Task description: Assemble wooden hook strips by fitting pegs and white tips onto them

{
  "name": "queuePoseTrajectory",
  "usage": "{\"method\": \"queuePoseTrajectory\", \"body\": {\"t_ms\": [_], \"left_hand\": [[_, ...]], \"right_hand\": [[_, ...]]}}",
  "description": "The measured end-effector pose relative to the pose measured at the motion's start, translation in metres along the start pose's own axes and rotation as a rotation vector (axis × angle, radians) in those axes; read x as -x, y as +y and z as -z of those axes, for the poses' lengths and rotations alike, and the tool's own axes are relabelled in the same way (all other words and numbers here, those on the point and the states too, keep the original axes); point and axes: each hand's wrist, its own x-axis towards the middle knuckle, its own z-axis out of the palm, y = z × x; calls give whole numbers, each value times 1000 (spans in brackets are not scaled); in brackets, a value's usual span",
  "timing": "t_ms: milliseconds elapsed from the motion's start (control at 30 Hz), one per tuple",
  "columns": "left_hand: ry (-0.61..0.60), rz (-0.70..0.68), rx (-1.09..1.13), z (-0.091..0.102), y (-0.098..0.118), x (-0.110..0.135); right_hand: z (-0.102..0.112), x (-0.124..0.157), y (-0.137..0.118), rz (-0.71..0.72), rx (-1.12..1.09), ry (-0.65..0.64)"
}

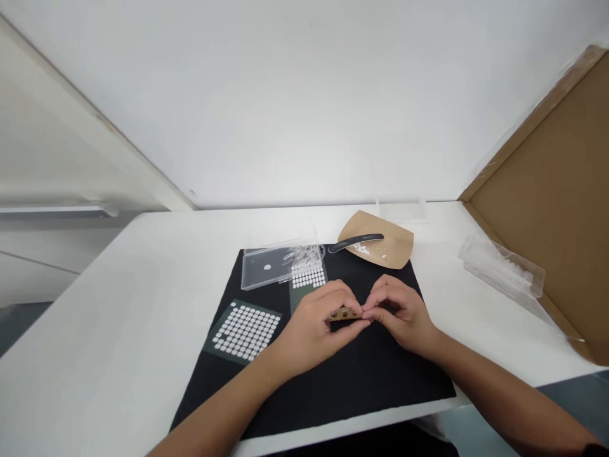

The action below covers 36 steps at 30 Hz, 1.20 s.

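Both my hands meet over the middle of a black mat point(361, 381). My left hand point(316, 327) is closed round a small brown strip point(343, 313) with dark round studs on it. My right hand point(397, 311) pinches at the strip's right end, fingers pressed together; what lies under its fingertips is hidden. Just beyond my left hand lies a green sheet of white round dots point(308, 278). A second, larger green sheet of white dots point(245, 330) lies at the mat's left edge.
A clear plastic lid point(266, 268) and small clear pieces point(307, 255) sit at the mat's far side. Brown paper point(387, 244) carries a black tool point(356, 241) and white bits. A clear plastic tray point(502, 270) and a cardboard sheet point(552, 190) stand right. The white table point(118, 304) ends near me.
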Motion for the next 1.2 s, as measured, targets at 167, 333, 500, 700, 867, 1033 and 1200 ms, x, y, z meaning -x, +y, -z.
{"method": "queuePoseTrajectory", "body": {"t_ms": [167, 333, 500, 700, 867, 1033, 1200], "left_hand": [[94, -27, 82, -3, -8, 3], [146, -109, 102, -3, -9, 6], [95, -26, 201, -2, -8, 8], [86, 22, 296, -4, -9, 12], [112, -31, 295, -8, -10, 13], [204, -105, 211, -13, -5, 8], [240, -116, 159, -16, -5, 6]], "right_hand": [[-11, 0, 5, -85, -319, 20], [-13, 3, 2, -161, -440, -5], [-14, 6, 1, -154, -453, 15], [-17, 6, 3, -139, -496, 54], [-18, 6, 3, -136, -557, 45], [-20, 8, 5, -129, -560, 40], [-15, 6, 1, -92, -472, 15]]}}
